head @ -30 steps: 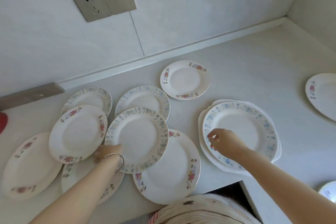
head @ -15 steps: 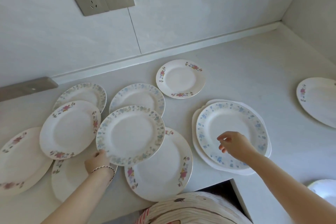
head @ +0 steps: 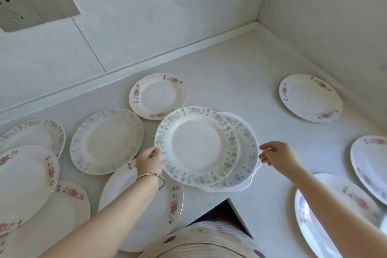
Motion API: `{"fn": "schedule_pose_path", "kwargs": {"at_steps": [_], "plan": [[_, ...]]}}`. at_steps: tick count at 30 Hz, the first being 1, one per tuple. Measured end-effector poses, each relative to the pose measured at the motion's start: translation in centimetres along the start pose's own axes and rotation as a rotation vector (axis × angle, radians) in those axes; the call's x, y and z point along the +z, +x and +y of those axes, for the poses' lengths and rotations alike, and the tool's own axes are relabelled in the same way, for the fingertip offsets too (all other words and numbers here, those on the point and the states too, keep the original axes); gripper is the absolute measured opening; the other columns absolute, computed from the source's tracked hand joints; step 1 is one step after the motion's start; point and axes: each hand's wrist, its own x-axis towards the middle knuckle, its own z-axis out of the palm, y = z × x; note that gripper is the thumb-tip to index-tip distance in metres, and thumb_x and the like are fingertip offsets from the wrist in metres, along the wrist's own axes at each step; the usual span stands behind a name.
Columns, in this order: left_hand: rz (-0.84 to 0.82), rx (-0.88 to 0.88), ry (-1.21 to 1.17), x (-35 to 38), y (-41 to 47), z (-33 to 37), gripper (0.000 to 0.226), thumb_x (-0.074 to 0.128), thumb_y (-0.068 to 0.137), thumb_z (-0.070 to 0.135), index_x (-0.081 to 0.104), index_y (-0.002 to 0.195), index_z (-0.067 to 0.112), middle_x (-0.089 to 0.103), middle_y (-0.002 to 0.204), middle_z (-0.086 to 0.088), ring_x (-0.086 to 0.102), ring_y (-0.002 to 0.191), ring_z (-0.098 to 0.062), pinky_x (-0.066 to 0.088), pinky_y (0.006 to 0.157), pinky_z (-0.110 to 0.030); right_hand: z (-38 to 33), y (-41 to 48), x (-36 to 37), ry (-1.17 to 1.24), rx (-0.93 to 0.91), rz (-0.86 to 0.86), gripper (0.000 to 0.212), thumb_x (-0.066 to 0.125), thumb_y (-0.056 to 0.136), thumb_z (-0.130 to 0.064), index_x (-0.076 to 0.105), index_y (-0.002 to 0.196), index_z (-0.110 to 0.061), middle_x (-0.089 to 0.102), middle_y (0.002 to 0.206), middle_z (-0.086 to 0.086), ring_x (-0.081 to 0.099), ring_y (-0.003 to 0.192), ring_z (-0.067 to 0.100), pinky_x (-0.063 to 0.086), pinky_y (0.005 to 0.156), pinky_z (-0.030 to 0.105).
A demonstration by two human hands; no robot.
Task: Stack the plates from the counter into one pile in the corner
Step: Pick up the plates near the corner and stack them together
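Observation:
My left hand (head: 149, 160) grips the left rim of a leaf-bordered plate (head: 196, 145) and holds it over a small pile (head: 245, 151) at the counter's inner edge. That pile is a blue-flowered plate on a white scalloped plate. My right hand (head: 276, 156) pinches the pile's right rim. A red-flowered plate (head: 158, 95) lies just behind. The counter's corner (head: 256, 24) is far back, with bare counter in front of it.
Several more plates lie overlapping on the left, among them a blue-bordered one (head: 106, 141) and a large red-flowered one (head: 146, 211) under my left forearm. Three plates lie on the right side (head: 310, 97). Wall sockets (head: 25, 6) sit above the counter.
My left hand lifted the leaf-bordered plate off the left group and carried it right, over the pile. My right hand shifted from the pile's front to its right rim.

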Motion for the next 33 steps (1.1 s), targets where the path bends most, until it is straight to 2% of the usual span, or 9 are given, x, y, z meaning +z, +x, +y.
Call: {"fn": "schedule_pose_path", "kwargs": {"at_steps": [4,8,14,17,18,20,23,29,33], "plan": [[-0.101,0.019,0.134,4.2,-1.4,0.8,0.038,0.047,0.086,0.003,0.028,0.055,0.013,0.022,0.056,-0.004,0.019,0.055,-0.016,0.015,0.053,-0.028,1.3,-0.1,-1.1,0.037,0.031,0.049,0.024,0.043,0.087,-0.001,0.062,0.084,-0.016,0.067,0.066,-0.002,0.062,0.065,0.02,0.053,0.078,0.04],[-0.132,0.017,0.183,6.0,-1.3,0.2,0.032,0.048,0.086,0.001,0.034,0.059,0.008,0.022,0.057,-0.004,0.018,0.054,-0.015,0.013,0.051,-0.027,2.3,-0.3,-1.6,0.059,0.063,0.055,0.028,0.044,0.086,-0.002,0.059,0.076,-0.024,0.068,0.066,-0.003,0.063,0.067,0.019,0.053,0.078,0.038],[-0.179,-0.008,0.308,6.4,-0.6,-0.4,0.019,0.048,0.09,0.008,0.05,0.071,0.007,0.038,0.057,-0.002,0.035,0.057,-0.019,0.026,0.051,-0.026,3.0,0.0,-1.3,0.086,0.089,0.045,0.024,0.041,0.087,-0.001,0.061,0.086,-0.016,0.066,0.066,-0.003,0.061,0.063,0.015,0.051,0.075,0.035],[-0.244,0.069,0.621,5.9,0.1,0.1,0.03,0.047,0.093,0.014,0.043,0.064,0.013,0.045,0.059,0.0,0.048,0.068,-0.027,0.03,0.053,-0.028,3.0,0.1,-1.1,0.066,0.081,0.028,0.021,0.044,0.089,-0.003,0.061,0.087,-0.016,0.066,0.068,-0.003,0.062,0.064,0.014,0.052,0.074,0.035],[-0.26,0.089,0.709,5.8,0.4,0.2,0.033,0.047,0.093,0.017,0.041,0.061,0.016,0.052,0.063,-0.004,0.055,0.072,-0.029,0.034,0.055,-0.029,3.0,0.1,-1.0,0.055,0.077,0.023,0.02,0.044,0.089,-0.003,0.061,0.088,-0.016,0.066,0.068,-0.003,0.062,0.064,0.014,0.052,0.073,0.034],[-0.296,0.082,0.828,5.9,1.0,0.7,0.028,0.047,0.093,0.023,0.046,0.066,0.014,0.067,0.084,-0.014,0.067,0.083,-0.033,0.047,0.069,-0.032,3.0,0.2,-0.7,0.034,0.071,0.01,0.02,0.045,0.089,-0.003,0.061,0.089,-0.016,0.066,0.068,-0.003,0.061,0.063,0.012,0.051,0.068,0.029],[-0.326,0.08,1.003,6.4,1.2,2.1,0.028,0.044,0.094,0.024,0.058,0.102,0.001,0.067,0.109,-0.019,0.064,0.102,-0.034,0.048,0.086,-0.036,2.8,0.2,-0.4,0.029,0.068,-0.006,0.021,0.043,0.089,-0.004,0.06,0.089,-0.017,0.065,0.068,-0.004,0.061,0.062,0.009,0.048,0.061,0.023],[-0.351,0.153,1.24,7.2,1.5,3.8,0.033,0.042,0.096,0.021,0.054,0.118,-0.001,0.059,0.125,-0.018,0.055,0.118,-0.033,0.045,0.093,-0.035,3.5,0.2,-0.2,0.016,0.088,-0.024,0.023,0.041,0.088,-0.002,0.06,0.091,-0.015,0.065,0.068,-0.004,0.06,0.061,0.01,0.048,0.06,0.022],[-0.362,0.165,1.265,7.4,1.2,3.6,0.034,0.038,0.097,0.019,0.049,0.123,-0.002,0.057,0.128,-0.019,0.054,0.12,-0.034,0.044,0.095,-0.037,4.1,0.2,-0.3,0.01,0.107,-0.033,0.022,0.043,0.09,-0.003,0.062,0.096,-0.013,0.066,0.071,-0.003,0.061,0.065,0.011,0.049,0.063,0.022]]}}
